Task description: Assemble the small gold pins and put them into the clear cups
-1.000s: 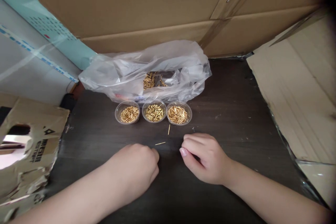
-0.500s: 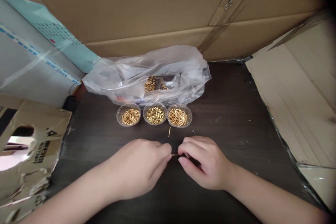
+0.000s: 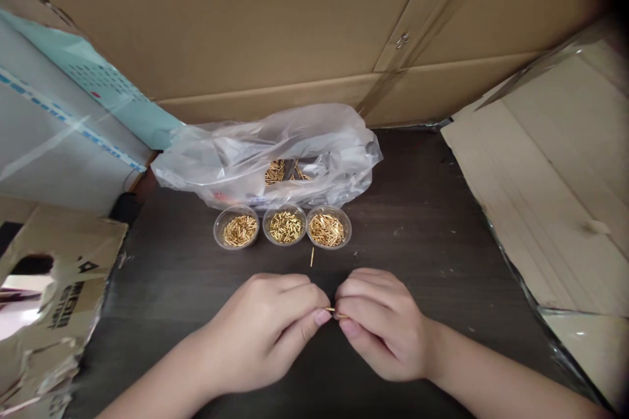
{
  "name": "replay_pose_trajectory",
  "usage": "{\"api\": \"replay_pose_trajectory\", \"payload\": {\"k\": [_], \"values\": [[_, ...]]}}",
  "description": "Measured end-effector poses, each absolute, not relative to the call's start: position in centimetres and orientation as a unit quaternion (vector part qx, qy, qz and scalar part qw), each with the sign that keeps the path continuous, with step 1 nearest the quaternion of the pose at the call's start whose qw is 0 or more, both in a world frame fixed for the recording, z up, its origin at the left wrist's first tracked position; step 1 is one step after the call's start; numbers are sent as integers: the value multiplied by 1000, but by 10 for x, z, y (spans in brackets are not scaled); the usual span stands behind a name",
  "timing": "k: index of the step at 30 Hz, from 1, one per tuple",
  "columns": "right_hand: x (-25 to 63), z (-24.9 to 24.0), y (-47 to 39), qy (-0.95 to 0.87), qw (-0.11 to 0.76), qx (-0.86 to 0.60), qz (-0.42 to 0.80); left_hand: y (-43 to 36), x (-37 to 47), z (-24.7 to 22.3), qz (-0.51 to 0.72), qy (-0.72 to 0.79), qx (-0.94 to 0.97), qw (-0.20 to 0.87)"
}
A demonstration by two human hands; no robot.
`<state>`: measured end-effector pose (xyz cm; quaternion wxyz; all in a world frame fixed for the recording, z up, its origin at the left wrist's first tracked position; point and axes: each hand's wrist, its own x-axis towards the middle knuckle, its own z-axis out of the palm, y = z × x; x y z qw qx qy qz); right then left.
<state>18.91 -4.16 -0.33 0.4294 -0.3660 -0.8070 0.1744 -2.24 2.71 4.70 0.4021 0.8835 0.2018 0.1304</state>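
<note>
A: What's changed at the hands?
B: They've drawn closer. The left hand (image 3: 275,330) pinches a thin gold pin (image 3: 330,309) between thumb and forefinger, its free end now right at the other hand's fingertips.
A: Half a second ago it already pointed that way, didn't it?
B: Yes, and before that one lay on the worktop (image 3: 417,209) beside the left hand; that spot is bare now.
A: And the right hand (image 3: 381,324)?
B: Its grip is pressed together on a small gold piece (image 3: 343,316) (just a glint, mostly hidden by the fingers). I can't tell whether the two metal parts touch.
A: Anything else moved?
B: The loose pin (image 3: 312,256) still lies just in front of the right-hand cup (image 3: 350,236). That cup, the middle cup (image 3: 266,234) and the left-hand cup (image 3: 216,232), all holding gold pieces, keep their row before the plastic bag (image 3: 206,160).
</note>
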Motion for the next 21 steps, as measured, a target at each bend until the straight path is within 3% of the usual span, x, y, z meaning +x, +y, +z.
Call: {"api": "replay_pose_trajectory", "payload": {"k": [13,21], "values": [[187,4,-44,-805,418,-373,195,24,-25,44,132,181,904,363],[192,11,-42,-836,354,-384,170,26,-24,42,136,177,923,312]]}}
